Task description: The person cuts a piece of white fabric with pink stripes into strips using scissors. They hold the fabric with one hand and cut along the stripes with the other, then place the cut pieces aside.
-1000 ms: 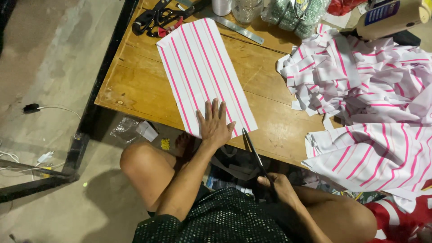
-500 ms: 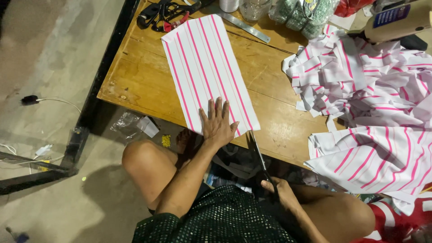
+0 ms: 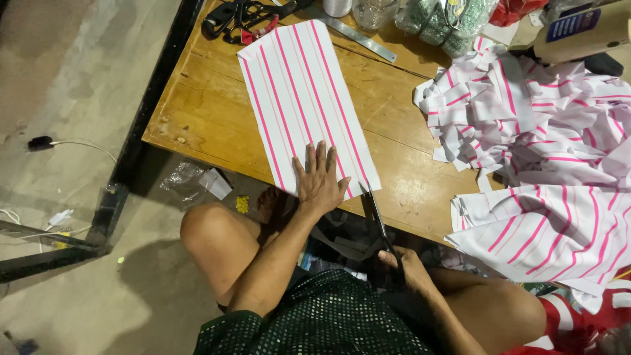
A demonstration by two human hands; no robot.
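Fabric [image 3: 305,98], white with pink stripes, lying on wooden worktop [image 3: 204,112]; left hand [image 3: 320,181] pressing flat, fingers spread; right hand [image 3: 404,266] gripping scissors [image 3: 374,210].

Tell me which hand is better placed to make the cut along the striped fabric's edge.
Right. The right hand holds the scissors, blades at the striped fabric corner. The left hand lies flat on the fabric, pinning it to the wooden table.

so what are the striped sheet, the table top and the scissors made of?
Striped sheet: looks like thin cloth, matte, lying limp like the cut scraps nearby; could be stiffened. Table top: wood, semi-gloss, grain and plank seams visible. Scissors: dark blades, probably metal.
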